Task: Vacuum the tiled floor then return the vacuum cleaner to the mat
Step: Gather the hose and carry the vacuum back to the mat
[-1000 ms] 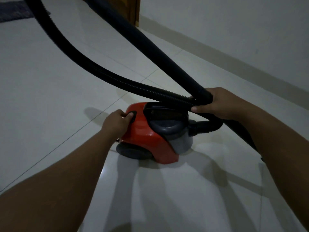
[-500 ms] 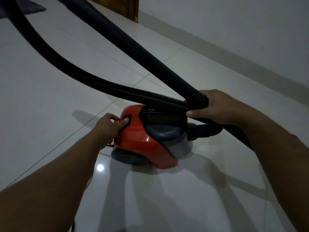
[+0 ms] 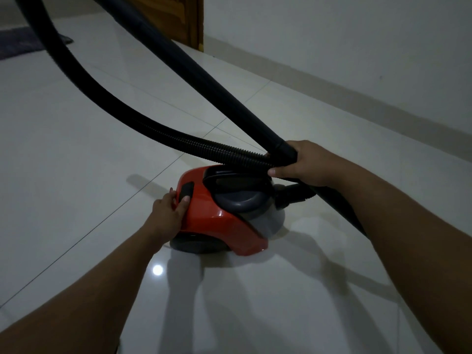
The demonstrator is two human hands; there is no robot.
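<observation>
1. Mat [image 3: 18, 43]: dark and textured, lying at the far left edge of the view, well apart from the machine.
2. Tiled floor [image 3: 76, 154]: pale, glossy tiles with thin dark joints; one bright point of reflected light shows near the left forearm.
3. Corrugated hose [image 3: 107, 103]: black and ribbed, sweeping down from the upper left and running across the top of the machine to the right hand.
4. Left hand [image 3: 169, 208]: laid against the rear of the body, fingers loosely curled and not clamped round anything, thumb tip resting on the black button [image 3: 186, 191].
5. Vacuum cleaner [image 3: 217, 218]: compact canister type standing on the tiles in mid-view, not on the mat. Shell is glossy red-orange with a black carry handle on top, a dark grey rounded lid, a pale translucent front section and a dark wheel at the lower rear.
6. Wand tube [image 3: 194, 72]: smooth, black, rigid, running diagonally from the top of the view down to the right hand.
7. Right hand [image 3: 306, 162]: clamped around the wand's collar just above the canister's front.
8. Wooden door [image 3: 178, 19]: brown, at the top, beside a white wall with a pale skirting.
</observation>
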